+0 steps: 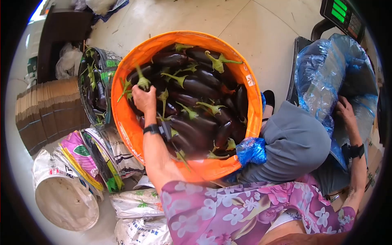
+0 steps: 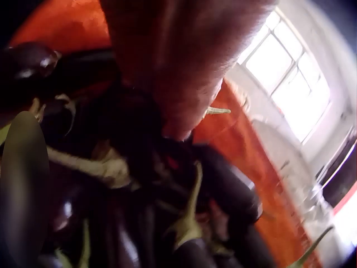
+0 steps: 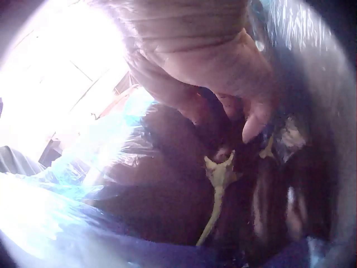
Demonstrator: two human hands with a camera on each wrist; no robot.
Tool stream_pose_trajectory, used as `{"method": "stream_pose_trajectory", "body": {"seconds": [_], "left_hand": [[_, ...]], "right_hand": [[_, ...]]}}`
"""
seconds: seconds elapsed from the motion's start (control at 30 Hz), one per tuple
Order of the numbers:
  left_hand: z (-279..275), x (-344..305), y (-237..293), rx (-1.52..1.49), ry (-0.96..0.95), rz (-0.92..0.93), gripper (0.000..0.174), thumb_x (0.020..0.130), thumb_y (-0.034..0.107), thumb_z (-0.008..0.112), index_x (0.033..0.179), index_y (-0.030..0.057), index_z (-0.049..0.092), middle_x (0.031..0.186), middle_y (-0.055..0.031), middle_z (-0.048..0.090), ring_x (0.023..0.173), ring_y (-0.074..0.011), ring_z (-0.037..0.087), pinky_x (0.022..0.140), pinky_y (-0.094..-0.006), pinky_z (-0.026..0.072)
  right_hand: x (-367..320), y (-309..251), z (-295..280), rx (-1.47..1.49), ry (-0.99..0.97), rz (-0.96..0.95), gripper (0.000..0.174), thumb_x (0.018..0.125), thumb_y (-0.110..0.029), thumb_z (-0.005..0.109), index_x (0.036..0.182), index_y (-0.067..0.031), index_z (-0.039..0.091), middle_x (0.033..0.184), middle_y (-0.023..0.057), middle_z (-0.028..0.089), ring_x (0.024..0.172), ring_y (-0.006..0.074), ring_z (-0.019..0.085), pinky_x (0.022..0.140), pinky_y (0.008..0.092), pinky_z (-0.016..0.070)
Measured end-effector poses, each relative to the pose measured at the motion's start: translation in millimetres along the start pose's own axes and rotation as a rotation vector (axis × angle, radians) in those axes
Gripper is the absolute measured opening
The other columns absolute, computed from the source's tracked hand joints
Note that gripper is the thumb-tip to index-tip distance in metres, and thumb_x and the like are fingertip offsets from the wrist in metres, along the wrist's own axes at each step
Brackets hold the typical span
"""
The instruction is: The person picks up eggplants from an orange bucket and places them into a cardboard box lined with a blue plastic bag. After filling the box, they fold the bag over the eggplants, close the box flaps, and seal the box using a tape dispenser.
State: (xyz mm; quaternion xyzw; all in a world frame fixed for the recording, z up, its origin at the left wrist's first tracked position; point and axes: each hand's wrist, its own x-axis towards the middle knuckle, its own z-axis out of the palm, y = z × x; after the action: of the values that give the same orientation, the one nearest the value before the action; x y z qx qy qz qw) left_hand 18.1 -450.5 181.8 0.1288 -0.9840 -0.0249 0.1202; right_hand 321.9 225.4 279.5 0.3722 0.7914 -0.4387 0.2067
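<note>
We saw the left hand (image 2: 184,61) fill twelve o'clock, its fingertips near the centre, where shadow kept us from telling what they touched. Dark eggplants (image 2: 228,181) lay from four round to ten o'clock, and we picked out pale green caps with stems (image 2: 187,229) at six and eight. An orange wall (image 2: 242,145) slanted down toward five o'clock. At two we saw a bright paned window (image 2: 290,72); toward eight, a blurred oval (image 2: 25,190).

Brown cardboard (image 1: 53,110) in 1 long stack stands near a round-mouthed white container (image 1: 48,173) and a purple printed sack (image 1: 81,154).
</note>
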Motion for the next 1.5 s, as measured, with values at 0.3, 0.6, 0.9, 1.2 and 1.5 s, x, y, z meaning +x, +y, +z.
{"method": "stream_pose_trajectory", "body": {"seconds": [0.3, 0.6, 0.9, 1.2, 1.5], "left_hand": [[-93.3, -62.5, -5.6, -1.806, -0.365, -0.364, 0.051, 0.079, 0.002, 0.068, 0.128, 0.0056, 0.052, 0.124, -0.0131, 0.058, 0.12, -0.0321, 0.055, 0.107, -0.0534, 0.0414], [-120.0, -118.0, 135.3, -2.028, -0.612, -0.19, 0.063, 0.074, 0.008, 0.072, 0.132, 0.0055, 0.046, 0.127, -0.0136, 0.054, 0.124, -0.0319, 0.051, 0.109, -0.0527, 0.0396], [-163.1, -168.7, 296.1, -1.83, -0.837, 0.104, 0.071, 0.071, -0.008, 0.076, 0.13, 0.0047, 0.041, 0.111, -0.0076, 0.054, 0.098, -0.018, 0.057, 0.084, -0.0304, 0.0497], [-63.0, -138.0, 111.1, -1.692, -0.862, -0.313, 0.05, 0.083, 0.019, 0.064, 0.128, 0.0046, 0.048, 0.114, -0.0137, 0.061, 0.102, -0.0273, 0.065, 0.082, -0.0442, 0.058], [8.4, -115.6, 51.4, -0.743, -0.611, -0.169, 0.037, 0.087, 0.031, 0.067, 0.107, 0.0002, 0.06, 0.101, -0.0169, 0.065, 0.097, -0.0326, 0.065, 0.083, -0.0449, 0.0533]], "right_hand": [[-2.3, -15.5, -4.1, 0.057, -0.081, 0.02, 0.051, 0.096, -0.044, 0.055, 0.13, -0.0063, 0.056, 0.11, 0.0012, 0.06, 0.094, 0.0106, 0.054, 0.08, 0.025, 0.0429], [-59.1, -62.1, 0.9, 0.221, -0.021, -0.185, 0.038, 0.098, -0.034, 0.055, 0.122, -0.0049, 0.061, 0.103, 0.0016, 0.064, 0.089, 0.0076, 0.058, 0.077, 0.0222, 0.0449], [-77.3, -111.7, 29.2, 0.346, -0.29, -0.309, 0.036, 0.097, -0.025, 0.054, 0.121, -0.0003, 0.06, 0.105, 0.0082, 0.066, 0.09, 0.0119, 0.061, 0.075, 0.0246, 0.0486], [-63.3, -64.5, 22.1, 0.233, -0.198, -0.205, 0.036, 0.096, -0.027, 0.057, 0.12, -0.0007, 0.06, 0.1, 0.0065, 0.066, 0.085, 0.0105, 0.06, 0.072, 0.0235, 0.047], [-55.3, -79.0, 15.1, 0.059, -0.259, -0.163, 0.038, 0.096, -0.031, 0.058, 0.119, -0.0012, 0.06, 0.099, 0.0051, 0.065, 0.084, 0.0092, 0.059, 0.073, 0.0232, 0.0464]]}}
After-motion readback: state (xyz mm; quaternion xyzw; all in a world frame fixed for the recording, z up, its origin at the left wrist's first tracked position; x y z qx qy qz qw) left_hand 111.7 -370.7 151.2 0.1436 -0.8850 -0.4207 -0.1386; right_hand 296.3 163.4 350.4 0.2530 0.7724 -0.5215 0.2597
